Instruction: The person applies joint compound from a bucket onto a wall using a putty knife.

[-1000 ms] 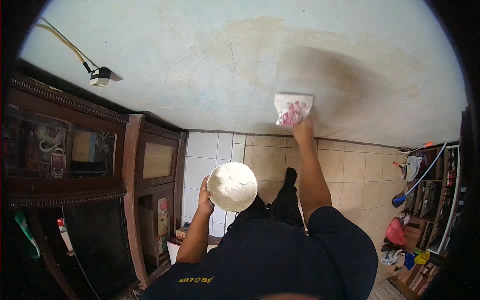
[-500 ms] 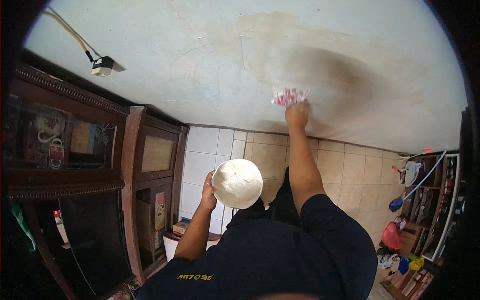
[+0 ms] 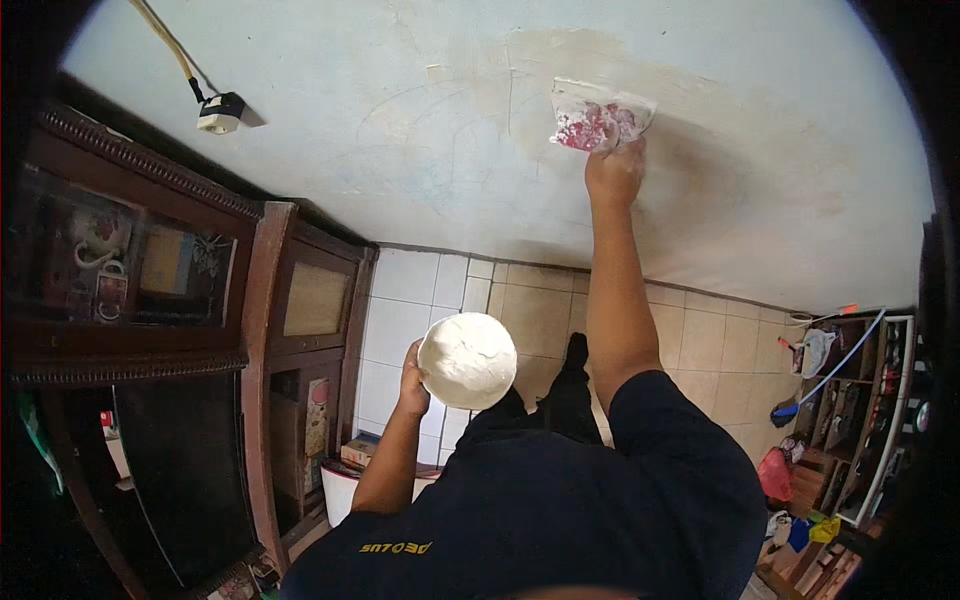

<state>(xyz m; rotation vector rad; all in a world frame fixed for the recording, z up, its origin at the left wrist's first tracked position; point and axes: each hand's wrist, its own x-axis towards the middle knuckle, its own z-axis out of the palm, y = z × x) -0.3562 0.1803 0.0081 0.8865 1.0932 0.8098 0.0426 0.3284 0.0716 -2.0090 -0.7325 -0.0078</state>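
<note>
My left hand (image 3: 413, 380) grips the rim of a round white bowl (image 3: 467, 361) of thick white paste, held in front of my body. With my arm stretched forward, my right hand (image 3: 616, 172) is closed on a wide red scraper (image 3: 583, 130) smeared with white paste. The scraper's blade lies against the pale wall (image 3: 420, 150), or very near it; contact is hard to tell. Beige, patchy smears (image 3: 560, 50) mark the wall around the blade. The scraper's handle is mostly hidden by my fingers.
A dark wooden cabinet (image 3: 258, 330) with glass doors stands along the left. Above it a white socket (image 3: 220, 113) hangs on a cable. At the right are a shelf rack (image 3: 860, 400), a blue-handled brush (image 3: 790, 412) and a red bag (image 3: 775, 473). Tiled floor (image 3: 690, 330) lies below.
My right hand and the scraper have moved up the wall and slightly right. The bowl in my left hand has shifted a little left.
</note>
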